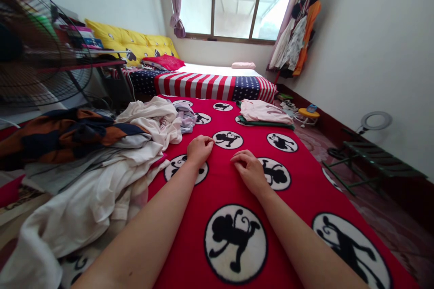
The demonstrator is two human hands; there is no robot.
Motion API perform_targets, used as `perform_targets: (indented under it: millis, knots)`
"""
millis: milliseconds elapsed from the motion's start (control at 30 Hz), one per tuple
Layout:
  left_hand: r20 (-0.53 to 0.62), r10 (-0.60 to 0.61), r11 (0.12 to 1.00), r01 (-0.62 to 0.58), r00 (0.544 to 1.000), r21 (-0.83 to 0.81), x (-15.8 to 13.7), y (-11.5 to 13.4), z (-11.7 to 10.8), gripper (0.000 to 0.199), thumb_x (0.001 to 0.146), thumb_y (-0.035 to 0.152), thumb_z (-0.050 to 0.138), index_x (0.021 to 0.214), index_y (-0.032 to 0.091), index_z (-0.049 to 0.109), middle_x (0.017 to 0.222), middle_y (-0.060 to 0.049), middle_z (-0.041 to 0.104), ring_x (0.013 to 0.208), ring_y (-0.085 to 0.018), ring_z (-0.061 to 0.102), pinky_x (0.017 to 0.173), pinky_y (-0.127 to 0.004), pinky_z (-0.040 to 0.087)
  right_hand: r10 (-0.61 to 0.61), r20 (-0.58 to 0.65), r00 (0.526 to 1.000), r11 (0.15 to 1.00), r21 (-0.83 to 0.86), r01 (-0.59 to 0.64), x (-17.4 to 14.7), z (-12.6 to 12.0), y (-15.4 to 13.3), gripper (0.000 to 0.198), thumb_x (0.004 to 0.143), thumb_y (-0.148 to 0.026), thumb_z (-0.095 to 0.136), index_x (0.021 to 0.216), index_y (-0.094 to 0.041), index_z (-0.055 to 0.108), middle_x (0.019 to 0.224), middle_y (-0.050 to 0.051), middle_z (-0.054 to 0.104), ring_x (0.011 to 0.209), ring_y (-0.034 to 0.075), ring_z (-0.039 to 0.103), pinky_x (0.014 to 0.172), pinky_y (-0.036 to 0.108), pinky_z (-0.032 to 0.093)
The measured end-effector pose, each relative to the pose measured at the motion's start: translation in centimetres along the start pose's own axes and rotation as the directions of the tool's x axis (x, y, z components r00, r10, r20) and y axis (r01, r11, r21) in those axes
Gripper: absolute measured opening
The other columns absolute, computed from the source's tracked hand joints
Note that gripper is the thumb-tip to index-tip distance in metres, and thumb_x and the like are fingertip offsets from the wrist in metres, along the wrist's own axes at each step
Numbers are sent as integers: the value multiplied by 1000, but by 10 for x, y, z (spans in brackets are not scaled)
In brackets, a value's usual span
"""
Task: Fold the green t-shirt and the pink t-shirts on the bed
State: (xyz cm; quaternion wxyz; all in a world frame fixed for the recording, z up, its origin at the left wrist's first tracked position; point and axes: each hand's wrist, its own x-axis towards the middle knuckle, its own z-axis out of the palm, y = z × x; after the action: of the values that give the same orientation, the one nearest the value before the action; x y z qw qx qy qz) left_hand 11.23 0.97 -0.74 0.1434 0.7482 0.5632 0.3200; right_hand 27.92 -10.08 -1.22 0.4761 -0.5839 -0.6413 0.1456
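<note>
Both of my hands rest on or just above a red blanket (220, 189) printed with black monkey figures in white circles. My left hand (200, 149) has its fingers curled in together, with nothing visible in them, near a monkey circle (228, 140). Loosely bent and slightly apart, the fingers of my right hand (250, 170) hold nothing; another circle (276, 174) lies beside its wrist. To the left is a heap of rumpled white clothes (111, 185), with an orange and dark checked garment (74, 137) on it. Folded pink clothing (264, 112) lies beyond my right hand, over something green.
A fan (30, 45) stands at the far left. Behind the blanket is a bed with a stars-and-stripes cover (200, 85) and yellow cushions (135, 40). Clothes (300, 40) hang by the window. On the right floor are a green bench (376, 158) and a yellow stool (308, 113).
</note>
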Motion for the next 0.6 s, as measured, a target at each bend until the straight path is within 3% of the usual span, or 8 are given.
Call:
perform_targets:
  millis: [600]
  knots:
    - [3,-6,1000,6,1000,0,-1,1,-1,22,86,27,57,95,27,77,100,-1,74,90,-19,66,79,-26,48,-3,5,1000,1000,3,3,0,0,1,22,77,-8,55,74,-23,70,91,3,66,89,18,63,88,32,46]
